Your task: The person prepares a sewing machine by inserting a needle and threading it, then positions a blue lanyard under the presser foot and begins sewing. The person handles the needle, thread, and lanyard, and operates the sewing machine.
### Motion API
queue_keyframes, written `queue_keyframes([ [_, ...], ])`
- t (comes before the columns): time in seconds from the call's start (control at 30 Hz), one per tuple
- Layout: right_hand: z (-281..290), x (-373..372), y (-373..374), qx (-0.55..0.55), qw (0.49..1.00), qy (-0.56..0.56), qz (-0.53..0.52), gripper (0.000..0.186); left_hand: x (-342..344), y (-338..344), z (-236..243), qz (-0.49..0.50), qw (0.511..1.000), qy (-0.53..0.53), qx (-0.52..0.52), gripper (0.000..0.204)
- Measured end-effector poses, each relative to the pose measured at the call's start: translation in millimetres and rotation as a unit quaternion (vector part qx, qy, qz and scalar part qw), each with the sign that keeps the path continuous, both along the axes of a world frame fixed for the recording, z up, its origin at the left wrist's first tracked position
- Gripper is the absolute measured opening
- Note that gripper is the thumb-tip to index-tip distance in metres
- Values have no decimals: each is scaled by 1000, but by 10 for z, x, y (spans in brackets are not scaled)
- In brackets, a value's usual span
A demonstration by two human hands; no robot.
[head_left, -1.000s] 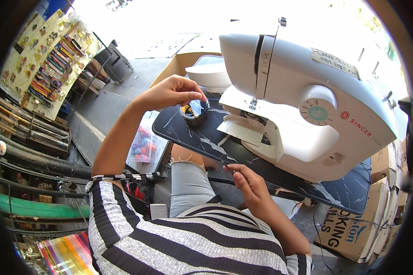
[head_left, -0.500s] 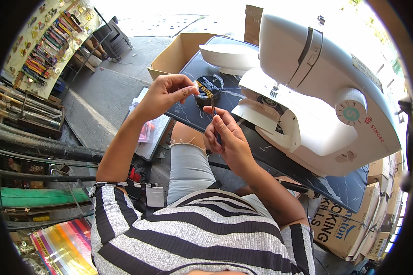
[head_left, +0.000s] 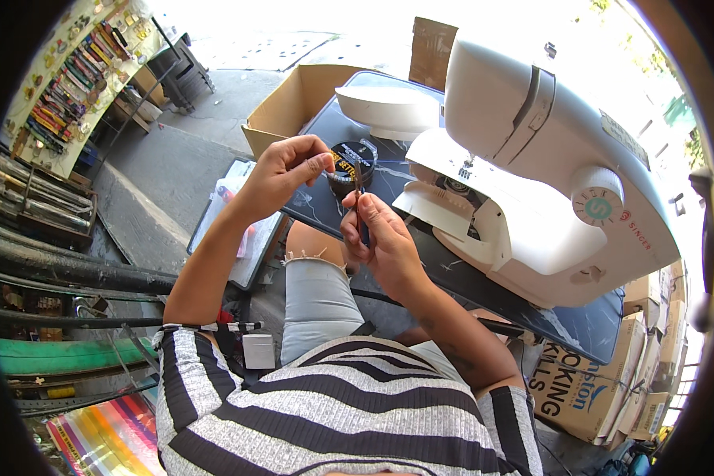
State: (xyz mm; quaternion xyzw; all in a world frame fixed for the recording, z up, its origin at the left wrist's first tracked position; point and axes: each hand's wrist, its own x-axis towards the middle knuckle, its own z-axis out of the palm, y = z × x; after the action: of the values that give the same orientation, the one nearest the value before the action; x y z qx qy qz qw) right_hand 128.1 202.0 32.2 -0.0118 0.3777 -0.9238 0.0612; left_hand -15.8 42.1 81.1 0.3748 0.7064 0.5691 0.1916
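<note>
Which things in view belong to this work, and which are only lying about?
Likely in the work:
slim dark tool in right hand
round black tub near left hand
white sewing machine

Seemingly lying about:
cardboard boxes, lower right
colourful striped packet, lower left

From my end, the sewing machine (head_left: 555,151) looks like smooth white plastic with a soft gloss, its dial (head_left: 597,196) ridged around the edge. I see a sleek, marble-patterned sheen on the dark table (head_left: 575,329), shiny plastic on the black tub (head_left: 351,176), and dark metal on the slim tool (head_left: 358,181). The shirt (head_left: 317,404) reads as ribbed knit cloth, the shorts (head_left: 321,297) as pale, frayed denim, the box (head_left: 285,107) as matt cardboard, the ground (head_left: 159,174) as rough concrete.
</note>
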Motion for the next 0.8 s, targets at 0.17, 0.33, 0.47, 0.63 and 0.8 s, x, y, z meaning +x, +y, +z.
queue_keyframes([
  [0.17, 20, -71, -39, -3, 1000, 22, -5, 29, 11, -4, -7, -16, 1000, -10, 7, 17],
  [0.33, 43, -121, -65, 5, 1000, 5, -7, 26, 11, -6, -13, -16, 1000, -20, 5, 17],
  [0.47, 25, -123, -68, 0, 1000, 23, -10, 25, 7, -11, -19, -11, 1000, -27, -2, 18],
  [0.63, -23, -131, -81, -3, 1000, 12, -16, 24, 11, -8, -18, -12, 1000, -18, 5, 18],
  [0.8, -50, -134, -83, -6, 1000, 27, -10, 26, 15, -7, -4, 0, 1000, -5, 5, 19],
])
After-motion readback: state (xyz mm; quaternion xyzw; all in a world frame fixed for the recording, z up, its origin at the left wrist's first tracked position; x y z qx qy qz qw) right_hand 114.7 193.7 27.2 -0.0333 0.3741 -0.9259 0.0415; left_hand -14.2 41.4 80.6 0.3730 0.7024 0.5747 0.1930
